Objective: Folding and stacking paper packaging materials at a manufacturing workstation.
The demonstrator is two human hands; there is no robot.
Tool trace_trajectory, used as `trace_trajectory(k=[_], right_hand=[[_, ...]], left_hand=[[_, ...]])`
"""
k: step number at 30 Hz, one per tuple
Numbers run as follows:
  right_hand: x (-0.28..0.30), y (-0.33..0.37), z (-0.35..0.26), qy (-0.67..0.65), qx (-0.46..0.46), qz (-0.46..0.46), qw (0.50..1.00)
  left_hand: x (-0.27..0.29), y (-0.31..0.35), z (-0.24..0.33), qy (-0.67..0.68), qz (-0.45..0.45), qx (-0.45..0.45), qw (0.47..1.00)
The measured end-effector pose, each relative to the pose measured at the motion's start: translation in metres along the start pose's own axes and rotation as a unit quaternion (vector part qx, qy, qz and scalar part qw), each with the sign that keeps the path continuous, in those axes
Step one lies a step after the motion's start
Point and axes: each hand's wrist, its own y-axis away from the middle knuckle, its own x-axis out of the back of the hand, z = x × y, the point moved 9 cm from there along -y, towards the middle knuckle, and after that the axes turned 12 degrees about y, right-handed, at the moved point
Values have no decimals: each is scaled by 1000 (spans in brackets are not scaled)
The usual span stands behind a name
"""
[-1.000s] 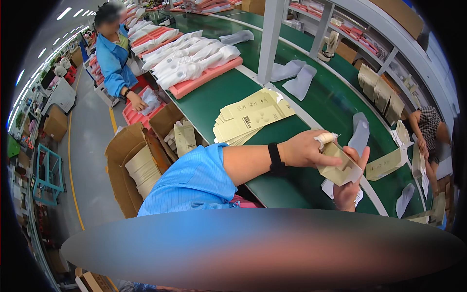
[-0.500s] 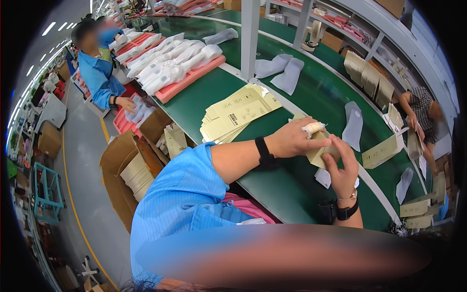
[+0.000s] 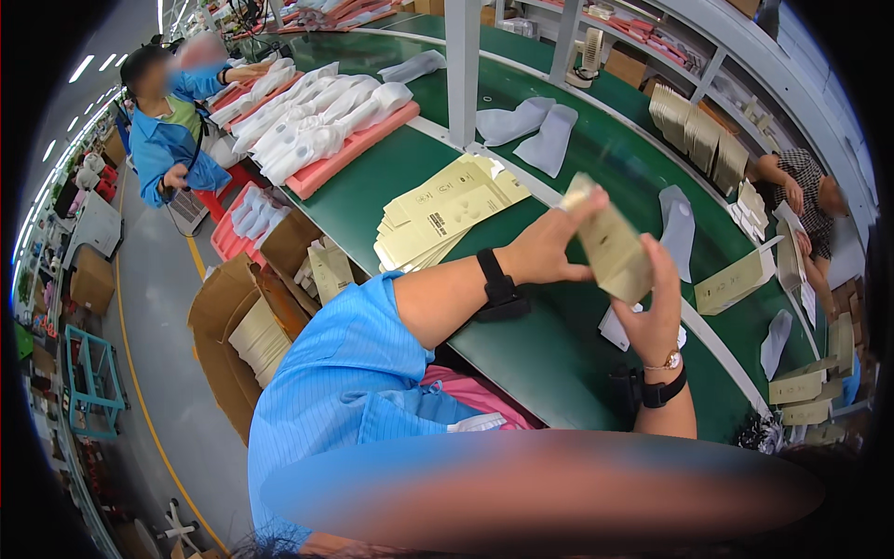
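Above the green work surface, a small pale-yellow carton (image 3: pixel 615 250) is tilted between my hands, its long printed face showing and its upper end blurred. My left hand (image 3: pixel 556 244) grips the upper left side, thumb below and fingers around the far end. At the opposite side, my right hand (image 3: pixel 654 312) holds the lower right edge between thumb and fingers. Left of them lies a fanned stack of flat pale-yellow cartons (image 3: pixel 449 211). A small white piece (image 3: pixel 616 328) rests on the surface beneath the carton, partly hidden by my right hand.
White-sleeved items (image 3: pixel 326 126) lie on a pink foam tray (image 3: pixel 358 149). Translucent pouches (image 3: pixel 548 140) and an open carton (image 3: pixel 736 281) sit on the green belt (image 3: pixel 619 172). A grey post (image 3: pixel 462 74) rises beyond. Cardboard boxes (image 3: pixel 219 321) stand at my left; co-workers are at both sides.
My hands have moved apart, and the carton between them has turned and lifted, exposing its long face. The co-worker at the left has drawn a hand back from the pink bin.
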Motion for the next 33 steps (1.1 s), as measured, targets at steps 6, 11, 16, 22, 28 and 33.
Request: trace_trajectory(k=[6, 11, 16, 22, 28, 33], right_hand=[[-12, 9, -18, 128, 167, -47, 977], [-61, 34, 3, 71, 38, -309, 948], [-84, 70, 41, 115, -41, -451, 884], [-89, 81, 59, 75, -44, -493, 866], [-61, 59, 80, 119, -161, -418, 886], [44, 6, 41, 106, -81, 147, 980]], left_hand=[[-15, 19, -67, 475, 123, 380, 784], [-3, 29, -88, 391, 145, 390, 821], [-3, 28, -86, 405, 146, 392, 813], [-5, 27, -82, 358, 113, 399, 836], [-5, 30, -82, 357, 108, 396, 839], [-12, 24, -60, 256, 20, 349, 901]])
